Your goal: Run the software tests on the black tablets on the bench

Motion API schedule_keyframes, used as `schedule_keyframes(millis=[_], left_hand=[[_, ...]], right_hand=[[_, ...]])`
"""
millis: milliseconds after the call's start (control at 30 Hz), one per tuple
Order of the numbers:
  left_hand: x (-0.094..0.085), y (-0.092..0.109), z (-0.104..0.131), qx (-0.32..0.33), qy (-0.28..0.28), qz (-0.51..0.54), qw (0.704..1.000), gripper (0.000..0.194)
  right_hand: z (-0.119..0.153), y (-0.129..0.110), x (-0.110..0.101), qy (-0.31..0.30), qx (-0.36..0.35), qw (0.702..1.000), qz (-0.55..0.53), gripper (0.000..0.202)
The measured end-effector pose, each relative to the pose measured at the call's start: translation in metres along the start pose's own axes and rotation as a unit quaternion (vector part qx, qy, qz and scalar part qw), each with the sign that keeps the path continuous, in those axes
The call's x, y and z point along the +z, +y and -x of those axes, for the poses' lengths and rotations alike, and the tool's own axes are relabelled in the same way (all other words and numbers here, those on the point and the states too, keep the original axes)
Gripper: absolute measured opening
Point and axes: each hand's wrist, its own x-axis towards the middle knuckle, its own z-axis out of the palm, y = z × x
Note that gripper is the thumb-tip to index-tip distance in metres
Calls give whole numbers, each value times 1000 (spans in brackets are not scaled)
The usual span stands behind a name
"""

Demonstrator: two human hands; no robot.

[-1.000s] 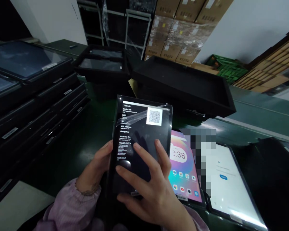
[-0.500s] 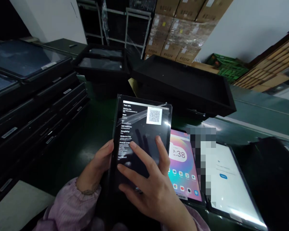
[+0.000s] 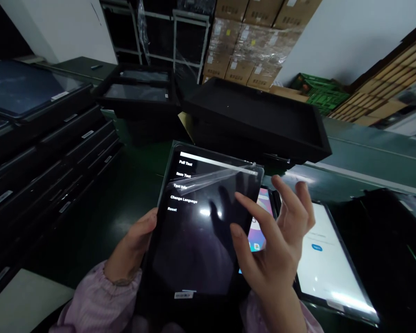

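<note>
A tablet under loose clear film is tilted up in front of me, its dark screen listing "Full Test", "Item Test", "Test Info", "Change Language" and "Reset". My left hand grips its left edge, thumb at the front and the other fingers hidden behind. Over the right side of the screen hovers my right hand, fingers apart and holding nothing. Partly behind that hand lies a second tablet with a colourful home screen. Farther right, a third tablet shows a white screen with a blue button.
Stacked black trays holding tablets rise on the left. A smaller tray with tablets and a large black tray stand at the back. Beyond are cardboard boxes and a green crate. A dark object sits at far right.
The held tablet's screen went from a test info page with a QR code to a short menu. My right hand lifted off the screen and moved right, and the tablet tilted slightly.
</note>
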Motion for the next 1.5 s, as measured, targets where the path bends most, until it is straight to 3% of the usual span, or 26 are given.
schedule_keyframes(millis=[367,667,900,1267,1500], left_hand=[[-2,3,-4,11,-67,-11,998,29],[-11,-6,2,22,-12,8,1000,30],[-15,-9,8,-15,58,16,998,43],[-19,-5,-2,-10,45,-11,999,40],[-17,0,-3,-26,23,-15,999,45]], right_hand=[[-2,5,2,-24,4,999,21,43],[2,7,0,9,-10,1000,20,36],[2,2,-1,20,-6,1000,0,30],[0,-4,0,-25,-56,998,-9,26],[-2,-3,3,-24,-50,998,9,27]])
